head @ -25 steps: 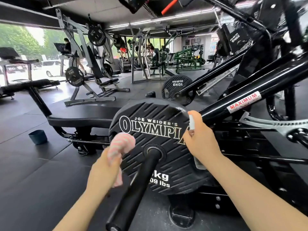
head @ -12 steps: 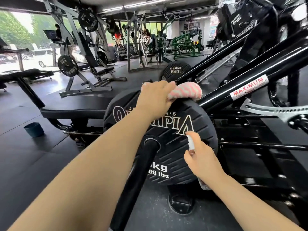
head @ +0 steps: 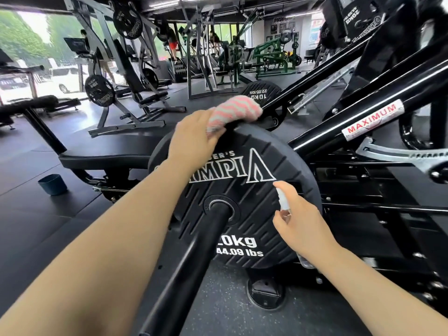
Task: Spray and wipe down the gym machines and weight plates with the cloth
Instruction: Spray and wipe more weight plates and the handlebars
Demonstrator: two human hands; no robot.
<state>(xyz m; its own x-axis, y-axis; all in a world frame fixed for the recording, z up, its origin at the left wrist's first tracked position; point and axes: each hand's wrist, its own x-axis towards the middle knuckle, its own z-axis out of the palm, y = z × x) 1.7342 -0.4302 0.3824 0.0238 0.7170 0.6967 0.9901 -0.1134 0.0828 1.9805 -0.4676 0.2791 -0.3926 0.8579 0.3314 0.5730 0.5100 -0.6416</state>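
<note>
A large black 20 kg weight plate (head: 257,214) with white lettering sits on a black bar (head: 194,258) pointing toward me. My left hand (head: 194,139) presses a pink and grey striped cloth (head: 232,112) onto the plate's top rim. My right hand (head: 300,226) holds a small clear spray bottle (head: 282,201) in front of the plate's right face, nozzle up. A black machine frame (head: 363,112) with a MAXIMUM label runs up to the right.
A smaller 10 kg plate (head: 260,92) hangs behind the cloth. A black padded bench (head: 104,154) lies to the left, and a dark blue cup (head: 52,184) stands on the rubber floor. Other machines and people fill the background.
My left hand swept the cloth from the plate's lower left up to its top rim. My right hand with the bottle dropped lower and to the plate's right side.
</note>
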